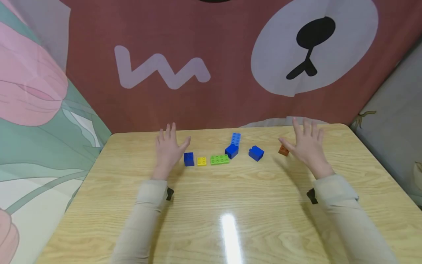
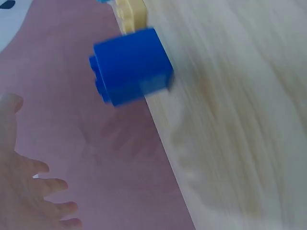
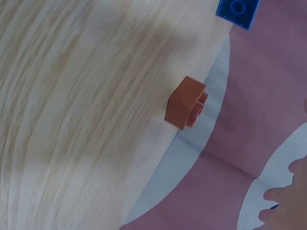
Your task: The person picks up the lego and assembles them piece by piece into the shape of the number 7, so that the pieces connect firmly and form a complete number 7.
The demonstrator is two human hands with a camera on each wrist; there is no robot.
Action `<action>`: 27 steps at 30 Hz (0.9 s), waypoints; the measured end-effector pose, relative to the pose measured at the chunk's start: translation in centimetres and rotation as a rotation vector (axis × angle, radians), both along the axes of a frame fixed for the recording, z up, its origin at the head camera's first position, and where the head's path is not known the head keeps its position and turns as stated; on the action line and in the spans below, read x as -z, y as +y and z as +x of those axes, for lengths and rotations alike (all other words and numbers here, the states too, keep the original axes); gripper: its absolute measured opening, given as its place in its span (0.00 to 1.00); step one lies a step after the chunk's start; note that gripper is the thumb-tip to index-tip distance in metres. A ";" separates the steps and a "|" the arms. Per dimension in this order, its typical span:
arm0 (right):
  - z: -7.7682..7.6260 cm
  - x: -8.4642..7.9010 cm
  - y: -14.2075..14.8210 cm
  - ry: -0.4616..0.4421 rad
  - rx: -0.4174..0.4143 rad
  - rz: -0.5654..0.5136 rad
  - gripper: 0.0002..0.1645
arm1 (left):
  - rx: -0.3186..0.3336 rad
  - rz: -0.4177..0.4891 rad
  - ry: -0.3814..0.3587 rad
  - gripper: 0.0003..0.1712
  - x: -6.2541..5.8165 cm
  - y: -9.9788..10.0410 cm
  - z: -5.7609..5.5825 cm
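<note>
My left hand [image 1: 167,148] is held over the table's left part with fingers spread, holding nothing. Just right of it sits a dark blue brick [image 1: 189,159], large in the left wrist view [image 2: 134,67]. A small yellow brick [image 1: 202,161] and a longer lime green brick [image 1: 219,159] follow in a row. My right hand [image 1: 308,146], also spread and holding nothing, overlaps an orange-brown brick [image 1: 283,150] near its thumb. That brick stands upright on the table in the right wrist view [image 3: 185,103]. A tilted blue brick [image 1: 256,153] lies between the hands.
Behind the green brick, another dark blue brick [image 1: 232,150] overlaps a long light blue brick [image 1: 236,139]. The wooden table [image 1: 194,205] ends at a reddish-brown curtain [image 1: 224,99] with a printed animal face. A bright light reflection crosses the table's front.
</note>
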State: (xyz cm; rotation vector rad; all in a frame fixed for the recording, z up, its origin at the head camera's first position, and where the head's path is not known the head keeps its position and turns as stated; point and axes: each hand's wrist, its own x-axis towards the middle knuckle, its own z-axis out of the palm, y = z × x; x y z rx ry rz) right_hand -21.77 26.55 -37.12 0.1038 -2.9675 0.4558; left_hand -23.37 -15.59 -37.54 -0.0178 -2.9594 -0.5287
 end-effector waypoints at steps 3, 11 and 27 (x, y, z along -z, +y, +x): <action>-0.1 -0.1 -0.4 0.005 -0.015 -0.025 0.56 | 0.020 0.037 0.039 0.48 -0.2 1.1 0.0; -0.1 0.3 -2.0 0.095 -0.107 -0.097 0.52 | 0.100 0.114 0.165 0.42 0.1 4.5 0.1; -0.7 1.7 -5.6 -0.111 -0.162 -0.235 0.39 | 0.271 0.080 0.198 0.36 1.9 9.8 0.2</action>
